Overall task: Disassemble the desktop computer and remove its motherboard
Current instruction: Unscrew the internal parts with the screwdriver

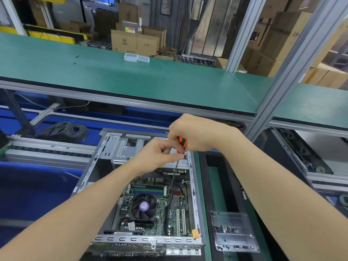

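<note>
gripping orange screwdriver [183, 142], shaft over motherboard [170, 215]

Green shelf [131, 76] is seen across the upper view, carried by aluminium posts [293, 63]; cardboard boxes [131, 42] are stacked behind it; a black cable coil [64, 131] is seen underneath at left, against a blue surface [28, 185]

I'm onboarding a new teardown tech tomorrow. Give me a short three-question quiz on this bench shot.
1. True or false: the motherboard sits inside the open case.
2. Which hand grips the screwdriver by its orange handle? A left, B right, C neither.
3. Fill in: the loose black screws lie in a clear ____ to the right of the case.

Key: 1 true. 2 B, the right hand. 3 tray.
</note>
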`<action>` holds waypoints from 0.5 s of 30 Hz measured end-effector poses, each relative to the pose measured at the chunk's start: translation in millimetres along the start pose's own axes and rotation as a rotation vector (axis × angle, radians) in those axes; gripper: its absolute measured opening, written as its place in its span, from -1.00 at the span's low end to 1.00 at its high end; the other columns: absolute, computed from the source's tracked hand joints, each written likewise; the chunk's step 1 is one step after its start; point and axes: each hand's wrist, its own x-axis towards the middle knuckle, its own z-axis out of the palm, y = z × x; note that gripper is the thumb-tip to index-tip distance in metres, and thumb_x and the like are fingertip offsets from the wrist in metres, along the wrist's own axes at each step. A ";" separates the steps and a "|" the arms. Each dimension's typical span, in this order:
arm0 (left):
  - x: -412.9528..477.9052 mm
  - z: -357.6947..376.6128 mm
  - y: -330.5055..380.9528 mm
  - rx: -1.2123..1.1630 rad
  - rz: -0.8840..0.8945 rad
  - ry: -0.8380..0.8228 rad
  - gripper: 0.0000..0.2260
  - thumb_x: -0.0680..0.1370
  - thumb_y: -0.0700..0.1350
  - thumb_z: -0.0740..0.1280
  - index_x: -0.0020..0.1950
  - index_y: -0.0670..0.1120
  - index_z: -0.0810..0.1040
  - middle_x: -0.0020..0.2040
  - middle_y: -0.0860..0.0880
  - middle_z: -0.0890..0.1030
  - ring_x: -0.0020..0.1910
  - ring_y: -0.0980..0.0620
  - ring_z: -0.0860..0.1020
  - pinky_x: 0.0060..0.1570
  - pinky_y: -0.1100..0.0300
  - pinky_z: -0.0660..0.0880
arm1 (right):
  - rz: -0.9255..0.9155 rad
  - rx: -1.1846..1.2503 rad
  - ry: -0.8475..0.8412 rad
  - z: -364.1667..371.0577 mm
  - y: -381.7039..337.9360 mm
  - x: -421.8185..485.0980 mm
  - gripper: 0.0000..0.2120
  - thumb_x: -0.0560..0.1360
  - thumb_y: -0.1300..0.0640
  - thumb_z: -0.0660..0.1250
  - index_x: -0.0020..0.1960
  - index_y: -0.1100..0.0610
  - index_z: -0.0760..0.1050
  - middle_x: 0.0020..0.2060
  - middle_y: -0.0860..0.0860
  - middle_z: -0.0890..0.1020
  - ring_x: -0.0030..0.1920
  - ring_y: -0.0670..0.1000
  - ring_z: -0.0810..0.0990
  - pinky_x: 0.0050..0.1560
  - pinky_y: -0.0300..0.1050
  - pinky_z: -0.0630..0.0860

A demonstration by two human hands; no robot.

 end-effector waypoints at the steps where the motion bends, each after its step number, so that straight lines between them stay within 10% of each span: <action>1: 0.2 0.3 -0.6 -0.009 -0.006 0.000 -0.91 0.57 -0.09 0.50 -0.08 0.11 0.71 -0.46 -0.03 0.13 -0.49 -0.04 0.15 -0.45 0.22 0.17 | 0.001 0.016 0.002 0.3 -0.1 -0.2 -0.69 0.38 0.40 0.34 -0.27 -0.02 0.56 -0.24 -0.08 0.61 -0.22 -0.06 0.53 -0.18 0.00 0.57; 6: 0.3 1.8 -1.2 -0.008 -0.017 0.011 -0.95 0.53 -0.03 0.54 -0.11 0.13 0.73 -0.46 -0.01 0.14 -0.47 -0.03 0.16 -0.38 0.12 0.12 | 0.036 0.017 -0.071 -7.4 -2.9 -6.8 -0.87 0.45 0.05 0.47 -0.02 -0.03 0.58 -0.07 -0.09 0.56 -0.02 -0.02 0.54 -0.08 -0.01 0.57; 10: 2.3 5.4 -4.3 0.003 -0.020 0.064 -0.75 0.43 0.21 0.51 0.04 0.15 0.74 -0.44 -0.01 0.12 -0.43 -0.06 0.13 -0.33 0.12 0.11 | 0.448 -0.085 0.274 -3.1 -19.7 -4.5 -0.45 0.53 -0.44 0.19 -0.22 0.05 0.39 -0.25 0.00 0.48 -0.29 0.05 0.46 -0.28 -0.04 0.39; 15: 0.3 11.5 -8.1 0.029 0.006 0.098 -0.81 0.44 0.20 0.49 -0.35 0.23 0.60 -0.49 0.06 0.15 -0.41 -0.14 0.13 -0.27 0.14 0.25 | 0.735 -0.031 0.269 20.0 -42.1 12.4 -0.62 0.63 -0.24 0.27 -0.01 0.10 0.43 -0.32 0.04 0.29 -0.19 0.15 0.43 -0.24 -0.01 0.41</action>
